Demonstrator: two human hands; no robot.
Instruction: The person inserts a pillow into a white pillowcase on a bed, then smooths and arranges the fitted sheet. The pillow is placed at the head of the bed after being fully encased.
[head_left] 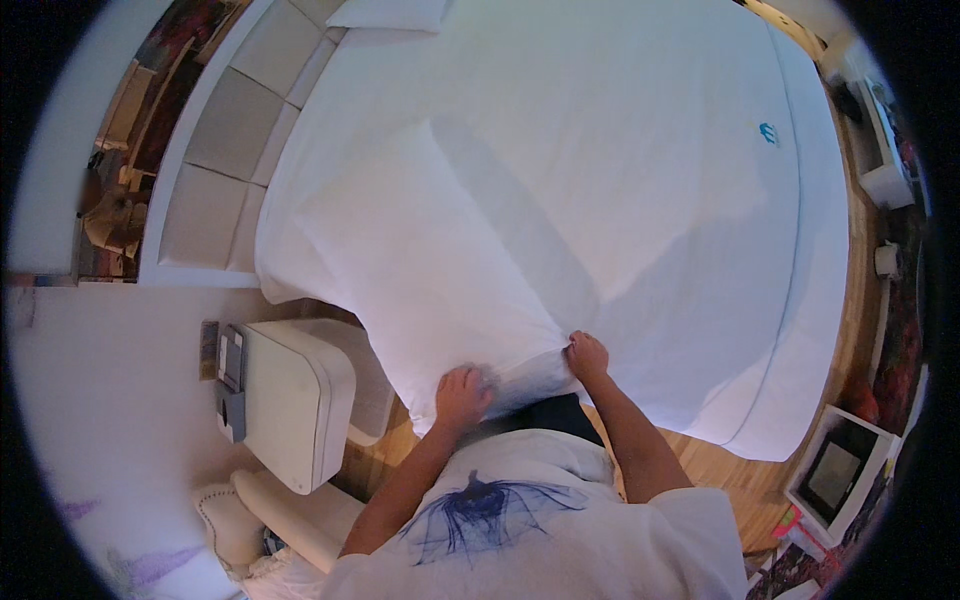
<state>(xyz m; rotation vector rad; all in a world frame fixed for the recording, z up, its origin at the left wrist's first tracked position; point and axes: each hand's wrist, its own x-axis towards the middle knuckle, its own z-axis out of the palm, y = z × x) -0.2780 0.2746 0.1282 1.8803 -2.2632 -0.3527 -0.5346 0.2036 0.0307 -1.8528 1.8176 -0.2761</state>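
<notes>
A plump pillow (410, 240) in a white pillowcase lies slantwise on the near left part of the bed, its near end hanging toward my body. My right hand (587, 357) is closed in a pinch on the right corner of that near end, where the cloth gathers into creases. At the left of the same end, my left hand (462, 398) curls against the case, its fingertips slightly smeared by motion. Between the two hands the edge of the cloth sags in shadow, and what lies inside is hidden.
A white sheet (620, 130) covers the bed, with a padded headboard (230, 130) at left. Another white pillow (390, 12) lies at the far left. Beside me stand a cream nightstand (285, 390) with grey boxes and an armchair (300, 520). A white-framed item (838, 475) is at right.
</notes>
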